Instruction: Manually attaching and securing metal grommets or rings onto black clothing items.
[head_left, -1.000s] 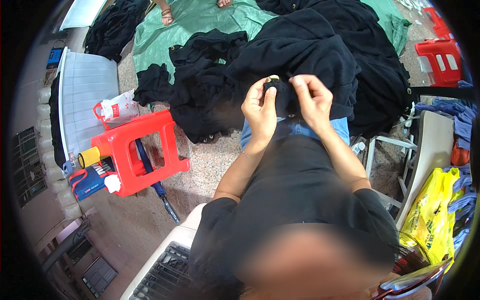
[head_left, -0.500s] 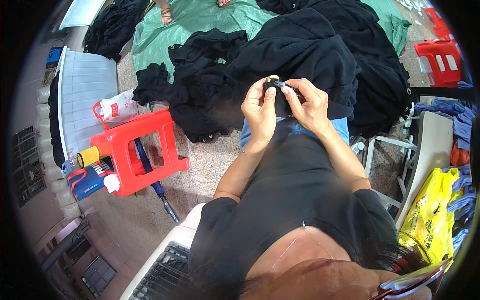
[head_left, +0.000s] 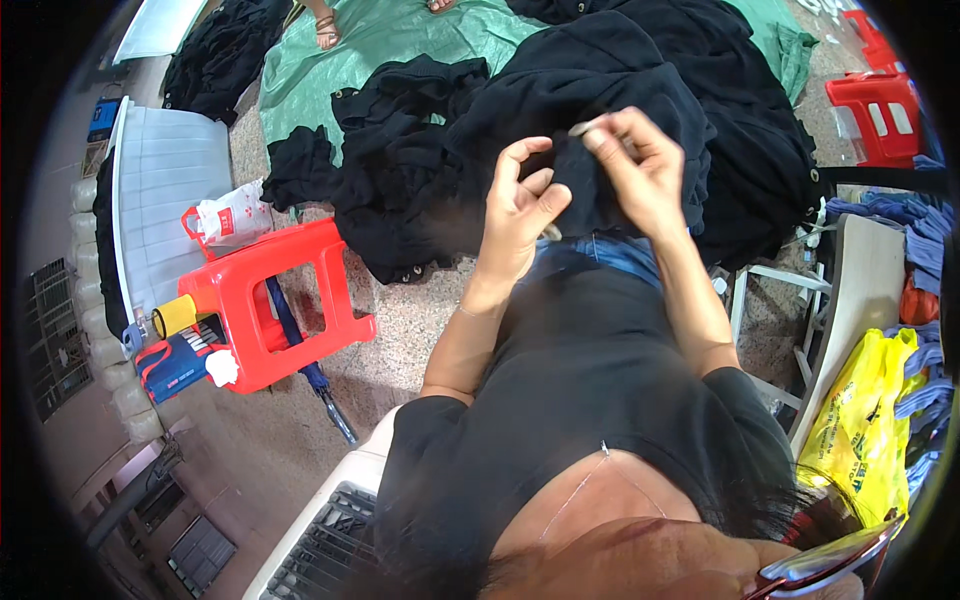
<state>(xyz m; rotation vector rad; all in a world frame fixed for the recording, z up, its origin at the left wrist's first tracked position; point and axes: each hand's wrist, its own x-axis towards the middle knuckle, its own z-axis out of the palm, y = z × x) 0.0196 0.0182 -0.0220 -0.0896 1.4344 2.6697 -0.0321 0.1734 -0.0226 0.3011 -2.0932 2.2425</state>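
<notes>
Head view: black garment (head_left: 576,182) hangs between the two hands, just left of the right fingertips and just right of the left ones, over a dark cloth heap. Counts: one green sheet (head_left: 400,45), one yellow bag (head_left: 862,415), one big red stool (head_left: 235,285) at left. Right hand (head_left: 648,178): thumb and forefinger pressed together, pinching a small pale piece (head_left: 582,128), blurred. Left hand (head_left: 517,218): thumb and forefinger parted, other fingers curled; contact with cloth can't be told.

Blurred pale piece (head_left: 581,128) at right fingers (head_left: 612,161), another person's legs (head_left: 319,9) cut off above
</notes>
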